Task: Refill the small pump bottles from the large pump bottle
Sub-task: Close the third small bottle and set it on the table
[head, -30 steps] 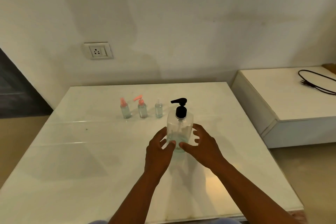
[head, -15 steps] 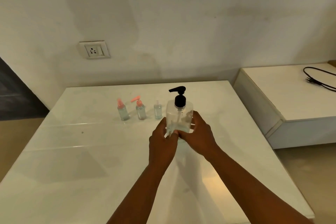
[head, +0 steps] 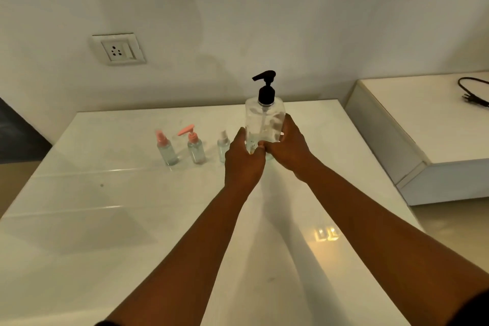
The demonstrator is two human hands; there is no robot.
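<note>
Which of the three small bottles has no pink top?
The rightmost small bottle, nearest the left hand: its top is clear or whitish; the other two have pink tops.

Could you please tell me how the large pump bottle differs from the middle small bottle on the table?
The large pump bottle has a black pump; the middle small bottle has a pink one. The large bottle is far bigger and broader, the small one slim. The left hand and right hand grip the large bottle, while the small one stands untouched on the table. Both are clear, upright, with spouts pointing left.
</note>
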